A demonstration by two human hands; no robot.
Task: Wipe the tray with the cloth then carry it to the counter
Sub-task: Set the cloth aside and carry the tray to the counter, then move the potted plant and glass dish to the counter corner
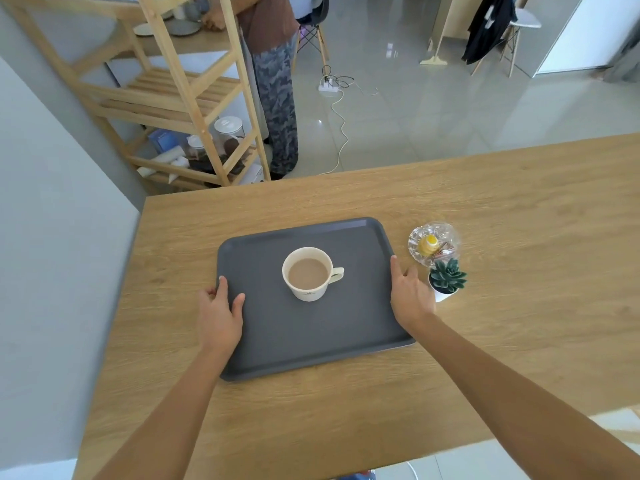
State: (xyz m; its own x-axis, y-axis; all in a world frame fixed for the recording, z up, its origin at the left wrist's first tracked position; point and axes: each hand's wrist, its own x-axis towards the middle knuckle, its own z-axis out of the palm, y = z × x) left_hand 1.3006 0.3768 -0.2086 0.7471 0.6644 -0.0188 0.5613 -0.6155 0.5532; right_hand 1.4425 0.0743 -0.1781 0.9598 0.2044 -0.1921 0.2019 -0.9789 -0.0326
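A dark grey rectangular tray [277, 344] lies flat on the wooden table. A cream cup [309, 274] of milky brown drink stands upright at its middle, handle pointing right. My left hand [219, 313] grips the tray's left rim, thumb on top and fingers curled at the edge. My right hand [410, 293] holds the right rim, thumb along the edge and fingers on the outside. No cloth is in view.
A small potted succulent [446, 279] and a clear glass dish of sweets [433, 243] stand just right of my right hand. A wooden shelf rack [180, 98] and a standing person [277, 81] are beyond the table [485, 216]; a cable [341, 123] lies on the floor.
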